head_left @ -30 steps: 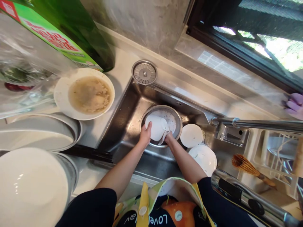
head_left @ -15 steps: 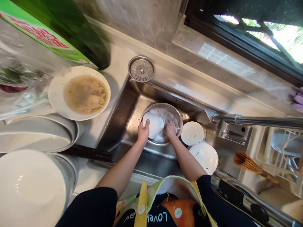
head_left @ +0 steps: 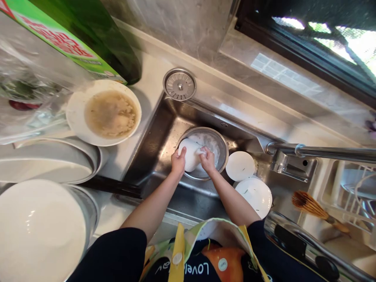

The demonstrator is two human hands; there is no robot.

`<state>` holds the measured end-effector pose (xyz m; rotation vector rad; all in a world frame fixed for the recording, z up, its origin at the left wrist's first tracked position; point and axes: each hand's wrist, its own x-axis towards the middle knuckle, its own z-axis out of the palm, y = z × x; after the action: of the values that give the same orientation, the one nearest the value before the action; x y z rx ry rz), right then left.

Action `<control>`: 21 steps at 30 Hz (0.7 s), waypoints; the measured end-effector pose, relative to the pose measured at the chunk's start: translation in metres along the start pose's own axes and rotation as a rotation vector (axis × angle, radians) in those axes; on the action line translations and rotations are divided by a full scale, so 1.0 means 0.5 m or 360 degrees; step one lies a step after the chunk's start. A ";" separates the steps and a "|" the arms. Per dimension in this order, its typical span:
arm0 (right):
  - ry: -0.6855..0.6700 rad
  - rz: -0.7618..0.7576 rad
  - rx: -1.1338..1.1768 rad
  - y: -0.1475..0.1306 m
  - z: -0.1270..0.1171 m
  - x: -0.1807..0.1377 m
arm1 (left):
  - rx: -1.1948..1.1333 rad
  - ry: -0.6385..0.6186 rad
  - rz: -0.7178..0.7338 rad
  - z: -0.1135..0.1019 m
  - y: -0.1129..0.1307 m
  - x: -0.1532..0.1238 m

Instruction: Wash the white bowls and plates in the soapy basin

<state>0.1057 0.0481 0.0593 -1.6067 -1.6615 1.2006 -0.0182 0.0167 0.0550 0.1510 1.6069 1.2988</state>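
Observation:
A white bowl (head_left: 190, 157) is tilted over a round metal basin (head_left: 226, 150) of soapy water. My left hand (head_left: 178, 160) is shut on its left edge, thumb on the near face. At the bowl's right side is my right hand (head_left: 207, 159), fingers curled and pressed together. A bit of white shows at these fingertips; I cannot tell whether it is a cloth or part of the bowl. Suds (head_left: 214, 143) float in the basin. Two white plates (head_left: 240, 166) with green scraps lie right of the basin, the nearer one (head_left: 255, 196) partly behind my right forearm.
Around the basin is a steel sink (head_left: 149, 156), with a faucet (head_left: 320, 152) reaching in from the right. A drain strainer (head_left: 179, 84) sits on the back ledge. Left are a bowl of broth (head_left: 76, 113), stacked dishes (head_left: 38, 231) and a green bottle (head_left: 123, 58). A bamboo brush (head_left: 311, 205) lies right.
My right hand has come up out of the suds and moved slightly left to the bowl's side. My left hand still holds the bowl. The view has shifted slightly.

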 end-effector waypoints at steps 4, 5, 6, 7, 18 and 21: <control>0.0007 0.0015 -0.0302 0.028 -0.004 -0.026 | 0.0053 -0.0086 -0.0023 0.002 0.012 -0.003; 0.0018 0.0044 -0.0378 0.038 -0.004 -0.028 | 0.0070 -0.0097 -0.0024 0.002 0.013 -0.003; 0.0024 0.0082 -0.0447 0.047 -0.003 -0.026 | 0.0090 -0.0105 -0.0022 0.002 0.013 -0.003; 0.0029 0.0138 -0.0510 0.056 -0.002 -0.021 | 0.0112 -0.0110 -0.0015 0.002 0.013 -0.002; -0.0211 0.0051 -0.0808 0.122 -0.011 0.048 | 0.0457 -0.0070 0.0154 -0.007 0.005 0.012; -0.0161 0.0239 -0.0345 0.125 -0.010 0.062 | 0.0555 -0.0079 0.0182 -0.007 0.004 0.008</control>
<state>0.1365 0.0729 0.0013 -1.8582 -1.8143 1.2271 -0.0236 0.0180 0.0538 0.4917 1.7922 1.0800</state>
